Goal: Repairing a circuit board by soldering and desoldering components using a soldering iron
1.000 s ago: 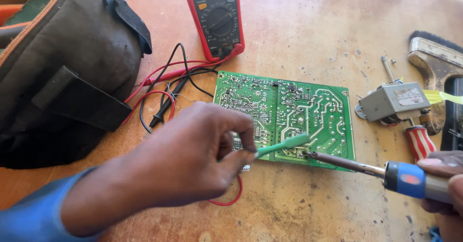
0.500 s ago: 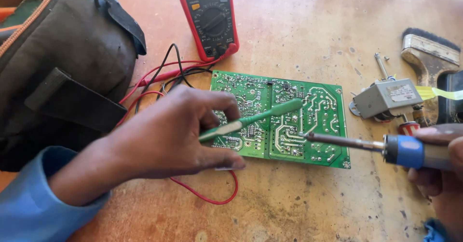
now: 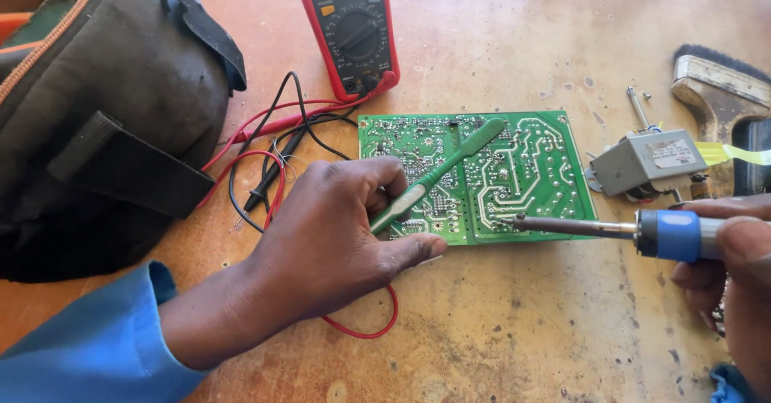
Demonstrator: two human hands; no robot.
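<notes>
Left hand: the left hand (image 3: 337, 234) pinches a green tool (image 3: 438, 174), laid slantwise across the circuit board (image 3: 522, 170).
Right hand: the right hand (image 3: 735, 266) grips the soldering iron (image 3: 610, 228), tip touching the board's lower edge.
Board: flat on the wooden table (image 3: 522, 323), below the red multimeter (image 3: 349, 29).

The one camera sits on my head, looking steeply down and forward, close over the surface (image 3: 498, 323). My left hand (image 3: 337, 234) fills the middle; my right hand (image 3: 735, 266) is cut off at the frame's edge, perhaps half hidden.
</notes>
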